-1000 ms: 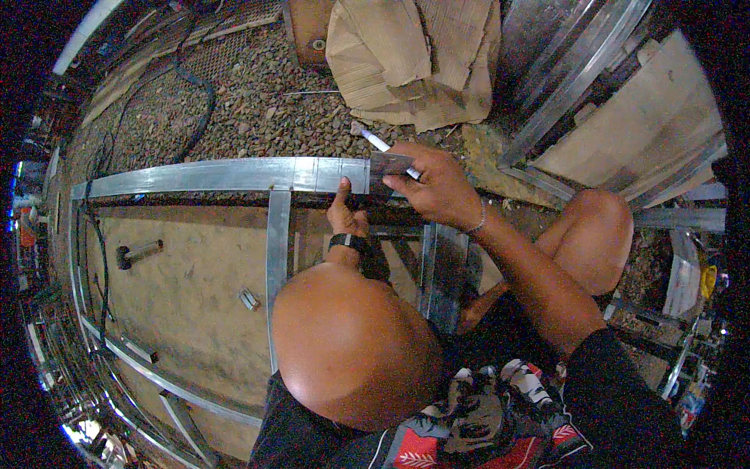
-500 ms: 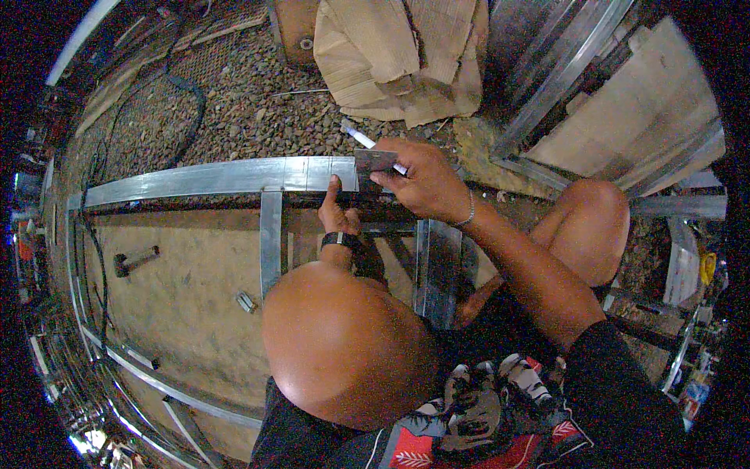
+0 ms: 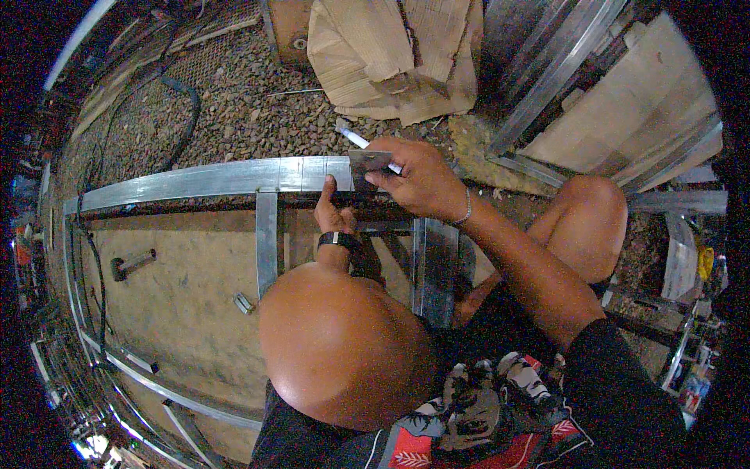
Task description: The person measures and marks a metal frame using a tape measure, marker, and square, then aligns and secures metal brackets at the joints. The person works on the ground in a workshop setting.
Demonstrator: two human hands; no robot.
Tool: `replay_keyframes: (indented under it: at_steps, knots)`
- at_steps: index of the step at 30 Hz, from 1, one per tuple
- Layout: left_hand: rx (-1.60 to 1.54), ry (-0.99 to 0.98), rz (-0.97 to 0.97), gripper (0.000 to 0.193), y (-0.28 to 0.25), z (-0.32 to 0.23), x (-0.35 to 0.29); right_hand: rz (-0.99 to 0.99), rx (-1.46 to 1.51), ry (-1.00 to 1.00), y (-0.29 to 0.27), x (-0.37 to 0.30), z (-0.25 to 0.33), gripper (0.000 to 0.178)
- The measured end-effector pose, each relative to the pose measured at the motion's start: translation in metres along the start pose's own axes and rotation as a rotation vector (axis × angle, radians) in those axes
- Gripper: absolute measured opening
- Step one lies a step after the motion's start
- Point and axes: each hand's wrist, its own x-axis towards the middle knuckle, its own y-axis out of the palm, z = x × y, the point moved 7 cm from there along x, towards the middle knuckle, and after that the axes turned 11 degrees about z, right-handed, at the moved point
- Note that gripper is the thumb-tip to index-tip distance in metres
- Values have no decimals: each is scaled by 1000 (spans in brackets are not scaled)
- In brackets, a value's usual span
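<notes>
A long silvery metal tube (image 3: 211, 175) runs from the left to the middle, with thin marking lines across its right part. My left hand (image 3: 334, 209) is closed on it near its right end, the thumb on the upper face and the fingers partly hidden below. Pinched in my right hand (image 3: 418, 178) is a small, flat grey metal plate (image 3: 369, 160), its left edge at the tube's end. A white pen-like marker (image 3: 353, 137) also sits in that hand, slanting out past the fingers to the upper left.
Below the tube, a metal frame's crosspiece (image 3: 266, 234) borders a tan board (image 3: 187, 305) bearing a dark hammer-like tool (image 3: 134, 263) and a small metal piece (image 3: 244, 303). Beyond lie gravel (image 3: 242, 117), a black cable (image 3: 194, 117) and brown cardboard (image 3: 430, 86). My bent knee (image 3: 336, 336) rises close by.
The whole view has shifted very slightly to the left. Both hands, the plate and the marker keep their places against the tube.
</notes>
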Motion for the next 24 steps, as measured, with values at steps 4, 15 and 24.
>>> replay_keyframes:
  at_steps: [4,15,24]
  knots:
    - [28,1,-5,42,9,4,-3,-15,-3,11,-2,-3,-6,24]
    - [141,163,45,46,16,-2,-9,11,-51,25,3,1,-7,25]
    - [-43,27,39,44,1,6,2,-1,-27,16,4,1,-8,24]
